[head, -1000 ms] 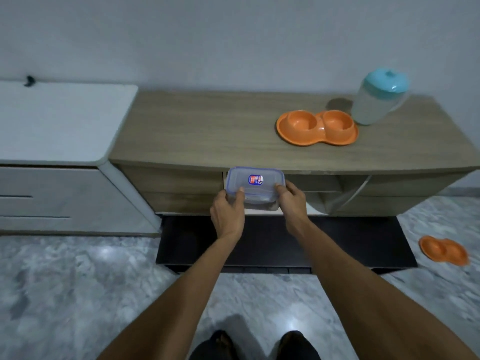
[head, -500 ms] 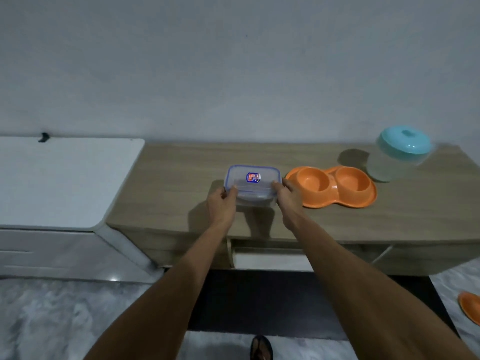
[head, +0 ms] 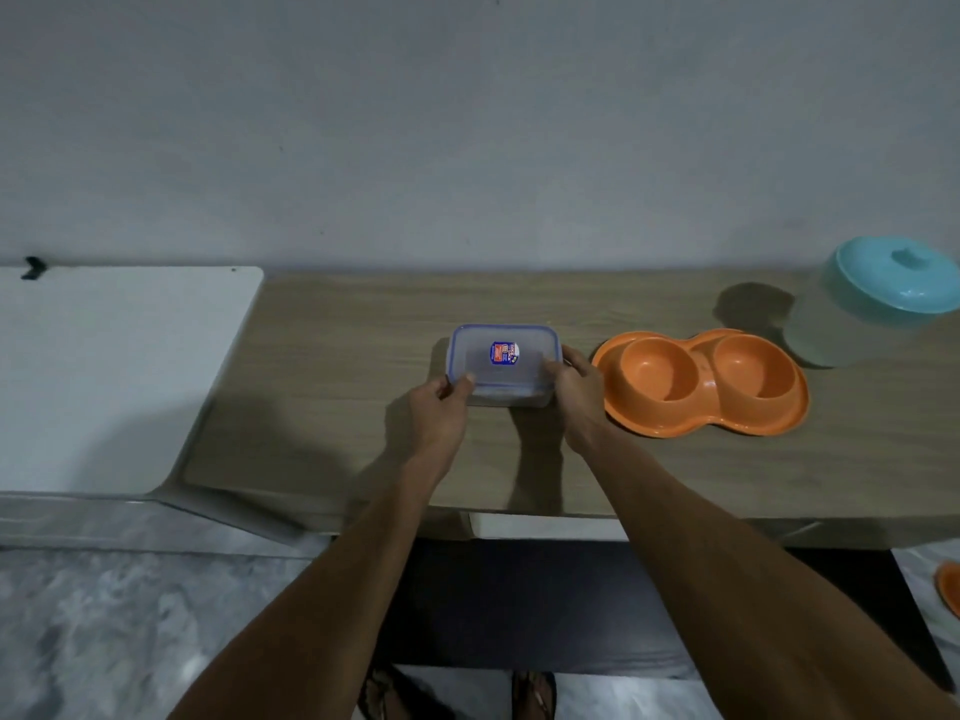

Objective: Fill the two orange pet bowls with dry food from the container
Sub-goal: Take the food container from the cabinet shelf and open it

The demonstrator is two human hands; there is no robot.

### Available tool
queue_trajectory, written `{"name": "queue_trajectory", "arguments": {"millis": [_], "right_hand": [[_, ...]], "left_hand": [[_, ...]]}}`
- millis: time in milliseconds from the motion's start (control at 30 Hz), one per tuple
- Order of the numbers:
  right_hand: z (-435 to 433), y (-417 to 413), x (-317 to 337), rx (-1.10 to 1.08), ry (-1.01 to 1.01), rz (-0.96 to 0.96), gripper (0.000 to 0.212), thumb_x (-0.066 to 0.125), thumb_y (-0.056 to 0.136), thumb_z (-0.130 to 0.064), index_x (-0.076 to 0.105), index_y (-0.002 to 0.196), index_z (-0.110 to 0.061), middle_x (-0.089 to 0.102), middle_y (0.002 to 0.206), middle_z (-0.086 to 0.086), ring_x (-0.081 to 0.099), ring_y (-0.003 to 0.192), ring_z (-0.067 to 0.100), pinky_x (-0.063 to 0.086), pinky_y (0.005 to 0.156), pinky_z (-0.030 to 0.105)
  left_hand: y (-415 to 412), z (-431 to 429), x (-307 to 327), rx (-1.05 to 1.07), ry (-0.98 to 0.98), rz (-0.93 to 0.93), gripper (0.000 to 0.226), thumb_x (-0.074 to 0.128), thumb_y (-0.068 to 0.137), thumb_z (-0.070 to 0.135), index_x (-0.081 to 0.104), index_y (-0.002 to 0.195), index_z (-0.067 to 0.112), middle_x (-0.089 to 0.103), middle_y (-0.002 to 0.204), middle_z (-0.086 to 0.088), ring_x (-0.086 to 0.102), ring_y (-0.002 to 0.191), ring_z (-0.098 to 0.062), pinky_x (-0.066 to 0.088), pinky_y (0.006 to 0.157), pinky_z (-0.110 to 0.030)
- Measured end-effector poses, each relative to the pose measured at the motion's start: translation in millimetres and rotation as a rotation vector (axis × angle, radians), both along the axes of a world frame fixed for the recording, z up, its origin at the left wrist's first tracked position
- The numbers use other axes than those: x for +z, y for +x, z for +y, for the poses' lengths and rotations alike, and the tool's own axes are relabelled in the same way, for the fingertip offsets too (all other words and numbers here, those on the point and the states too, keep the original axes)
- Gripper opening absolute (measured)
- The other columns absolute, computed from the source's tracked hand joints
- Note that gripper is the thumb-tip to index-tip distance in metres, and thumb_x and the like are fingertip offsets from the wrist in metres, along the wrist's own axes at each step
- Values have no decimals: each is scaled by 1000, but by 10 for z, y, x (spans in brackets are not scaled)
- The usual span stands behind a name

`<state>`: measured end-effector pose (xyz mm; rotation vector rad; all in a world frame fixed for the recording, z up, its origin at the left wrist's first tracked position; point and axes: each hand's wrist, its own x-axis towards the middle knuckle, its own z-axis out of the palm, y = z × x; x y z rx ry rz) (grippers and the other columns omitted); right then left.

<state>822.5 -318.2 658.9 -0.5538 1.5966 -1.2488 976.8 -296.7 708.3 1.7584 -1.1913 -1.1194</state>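
Observation:
A clear rectangular food container (head: 503, 362) with a blue-rimmed lid and a small sticker rests on the wooden counter (head: 332, 387). My left hand (head: 439, 415) grips its left side and my right hand (head: 579, 394) grips its right side. The lid is on. Just right of it sits an orange double pet bowl (head: 701, 389), both cups showing nothing inside. The right hand is a few centimetres from the bowl's left rim.
A translucent jug with a teal lid (head: 878, 304) stands at the counter's far right. A white cabinet top (head: 109, 371) adjoins on the left. A partly open drawer (head: 545, 524) shows under the counter edge. Another orange bowl (head: 949, 589) lies on the marble floor, right.
Both hands lifted the container from the drawer level up onto the counter and set it down left of the orange bowl. The view has moved closer.

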Motion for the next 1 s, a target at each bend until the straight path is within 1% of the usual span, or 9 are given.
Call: {"name": "queue_trajectory", "arguments": {"millis": [133, 267, 367, 467, 567, 667, 767, 900, 1000], "right_hand": [[-54, 34, 16, -41, 33, 102, 25, 58, 87, -14, 71, 109, -11, 71, 104, 4, 65, 96, 22, 52, 81, 36], [-192, -8, 101, -159, 71, 298, 30, 48, 96, -22, 66, 85, -2, 65, 87, 15, 55, 82, 28, 41, 74, 36], [-369, -55, 109, -136, 144, 416, 42, 41, 97, -27, 68, 94, 4, 68, 103, 25, 59, 95, 38, 44, 83, 42], [-517, -58, 72, -89, 213, 421, 46, 37, 99, -30, 66, 109, 5, 65, 116, 26, 59, 107, 41, 45, 92, 44], [-558, -59, -21, -43, 253, 434, 45, 33, 102, -30, 64, 108, 2, 64, 109, 22, 58, 103, 38, 43, 86, 41], [-560, -67, -108, -86, 254, 357, 40, 34, 102, -32, 61, 92, -4, 61, 89, 12, 58, 88, 29, 44, 77, 38], [-589, -62, -129, -69, 250, 327, 39, 32, 102, -34, 59, 93, -7, 64, 97, 14, 60, 91, 30, 47, 83, 42], [-601, -70, -184, -85, 186, 453, 42, 34, 100, -30, 55, 70, -10, 61, 83, 14, 59, 82, 30, 47, 76, 42], [-601, -68, -215, -70, 170, 525, 43, 32, 101, -30, 54, 69, -12, 62, 81, 15, 61, 79, 30, 50, 76, 47]], "left_hand": [[66, -75, -20, -28, 20, -70, 26, 61, 96, 26, 69, 95, 2, 54, 68, -3, 44, 60, -12, 36, 44, -5], [130, -345, -14, 40, 75, -141, 42, 51, 98, 40, 69, 100, 1, 57, 77, -3, 46, 61, -14, 34, 41, -14], [104, -668, -28, 48, 138, -239, 50, 35, 102, 41, 66, 113, 2, 61, 100, -8, 47, 83, -25, 35, 63, -30], [-16, -945, -105, 37, 215, -225, 55, 28, 104, 39, 59, 126, -1, 61, 127, -20, 55, 105, -34, 38, 80, -35], [-127, -1071, -234, 28, 259, -229, 56, 24, 105, 38, 50, 137, 0, 52, 141, -21, 49, 128, -37, 37, 100, -38], [-130, -1098, -375, 43, 246, -380, 61, 22, 101, 46, 58, 129, 5, 59, 133, -20, 55, 121, -38, 41, 102, -42], [-102, -1114, -457, 41, 227, -468, 64, 22, 99, 50, 62, 125, 8, 62, 128, -20, 57, 118, -39, 43, 101, -44], [-97, -1124, -420, 30, 238, -485, 65, 22, 98, 50, 63, 124, 8, 62, 127, -21, 57, 117, -39, 43, 100, -45], [-102, -1119, -413, 36, 234, -460, 65, 22, 98, 49, 63, 124, 7, 62, 127, -21, 58, 116, -39, 44, 100, -44]]}}
